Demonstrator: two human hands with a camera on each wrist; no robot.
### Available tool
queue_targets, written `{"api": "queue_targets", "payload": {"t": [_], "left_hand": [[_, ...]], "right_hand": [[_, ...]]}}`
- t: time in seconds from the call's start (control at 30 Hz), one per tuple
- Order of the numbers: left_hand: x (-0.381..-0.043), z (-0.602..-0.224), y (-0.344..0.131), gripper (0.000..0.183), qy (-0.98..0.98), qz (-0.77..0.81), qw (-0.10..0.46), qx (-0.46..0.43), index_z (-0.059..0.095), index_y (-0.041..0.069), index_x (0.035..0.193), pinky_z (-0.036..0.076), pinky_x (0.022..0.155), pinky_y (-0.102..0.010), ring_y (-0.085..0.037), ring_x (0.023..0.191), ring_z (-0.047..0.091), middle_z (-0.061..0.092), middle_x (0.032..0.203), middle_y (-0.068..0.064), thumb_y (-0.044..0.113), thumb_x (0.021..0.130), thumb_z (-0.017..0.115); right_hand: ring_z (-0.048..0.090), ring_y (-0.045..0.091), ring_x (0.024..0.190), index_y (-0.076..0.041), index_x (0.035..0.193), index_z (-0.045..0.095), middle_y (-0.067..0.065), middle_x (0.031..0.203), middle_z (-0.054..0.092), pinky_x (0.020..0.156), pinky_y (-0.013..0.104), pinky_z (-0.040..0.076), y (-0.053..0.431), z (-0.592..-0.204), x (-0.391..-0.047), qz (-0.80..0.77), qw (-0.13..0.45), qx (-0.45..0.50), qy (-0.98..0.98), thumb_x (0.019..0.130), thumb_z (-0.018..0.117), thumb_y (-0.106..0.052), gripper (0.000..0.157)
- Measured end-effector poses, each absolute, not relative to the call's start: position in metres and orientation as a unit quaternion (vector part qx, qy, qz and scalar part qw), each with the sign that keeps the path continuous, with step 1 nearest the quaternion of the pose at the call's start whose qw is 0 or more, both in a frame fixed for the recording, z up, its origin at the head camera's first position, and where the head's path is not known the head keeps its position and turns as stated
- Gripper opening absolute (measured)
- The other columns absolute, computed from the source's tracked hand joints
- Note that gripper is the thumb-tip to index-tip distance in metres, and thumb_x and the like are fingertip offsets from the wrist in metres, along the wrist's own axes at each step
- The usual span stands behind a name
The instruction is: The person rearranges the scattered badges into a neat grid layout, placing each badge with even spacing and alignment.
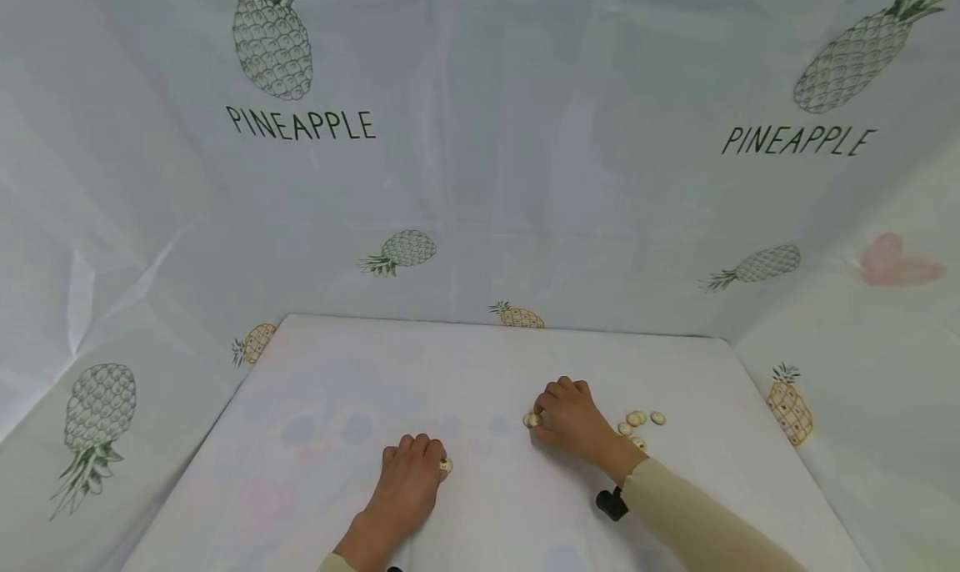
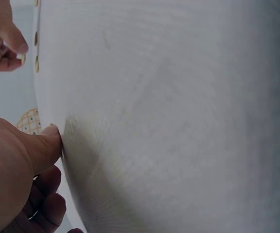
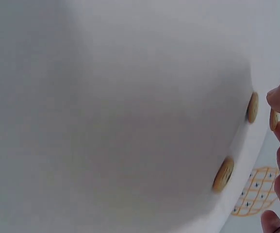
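Note:
My right hand (image 1: 572,418) pinches a round wooden button (image 3: 274,119) between thumb and index finger, above the white table. In the head view a second button (image 1: 527,420) lies just beside those fingertips. My left hand (image 1: 408,476) rests low at the table, nearer to me, with its fingers curled. A button (image 1: 446,465) shows at its thumb side, partly covered by the hand. In the left wrist view the left thumb (image 2: 45,148) comes down right at the table surface, and its button is hidden there.
Several loose buttons (image 1: 635,418) lie to the right, behind the right wrist. The table (image 1: 360,338) is covered with white cloth. A pineapple-print cloth (image 1: 480,180) hangs behind and along both sides.

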State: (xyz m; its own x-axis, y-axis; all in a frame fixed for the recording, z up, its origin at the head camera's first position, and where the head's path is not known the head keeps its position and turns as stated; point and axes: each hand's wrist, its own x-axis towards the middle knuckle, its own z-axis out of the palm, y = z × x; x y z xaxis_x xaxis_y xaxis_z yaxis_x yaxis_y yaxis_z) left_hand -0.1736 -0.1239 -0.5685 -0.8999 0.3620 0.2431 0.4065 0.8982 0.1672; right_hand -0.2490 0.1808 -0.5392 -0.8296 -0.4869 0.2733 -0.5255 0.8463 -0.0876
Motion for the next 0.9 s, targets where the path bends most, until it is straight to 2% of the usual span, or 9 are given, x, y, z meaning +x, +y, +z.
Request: {"api": "queue_targets", "payload": {"t": [0.43,0.9], "left_hand": [[-0.175,-0.567,-0.123,0.023,-0.969,-0.114,0.096,-0.195,0.065,0.014,0.098,0.037,0.072,-0.038,-0.015,0.082,0.044,0.052,0.087,0.005,0.026,0.09,0.083],[-0.175,-0.567,-0.124,0.024,-0.969,-0.112,0.099,-0.194,0.066,0.013,0.098,0.039,0.071,-0.039,-0.016,0.084,0.048,0.056,0.089,0.003,0.025,0.089,0.084]], "right_hand": [[0.047,0.015,0.091,-0.021,0.096,0.076,-0.007,0.095,0.066,0.09,0.044,0.039,0.131,-0.552,-0.267,0.087,0.076,0.283,-0.952,0.089,0.082,-0.031,0.014],[0.051,0.017,0.094,-0.02,0.101,0.079,-0.005,0.1,0.069,0.092,0.047,0.041,0.121,-0.551,-0.271,0.092,0.054,0.271,-0.957,0.094,0.08,-0.032,0.014]]}}
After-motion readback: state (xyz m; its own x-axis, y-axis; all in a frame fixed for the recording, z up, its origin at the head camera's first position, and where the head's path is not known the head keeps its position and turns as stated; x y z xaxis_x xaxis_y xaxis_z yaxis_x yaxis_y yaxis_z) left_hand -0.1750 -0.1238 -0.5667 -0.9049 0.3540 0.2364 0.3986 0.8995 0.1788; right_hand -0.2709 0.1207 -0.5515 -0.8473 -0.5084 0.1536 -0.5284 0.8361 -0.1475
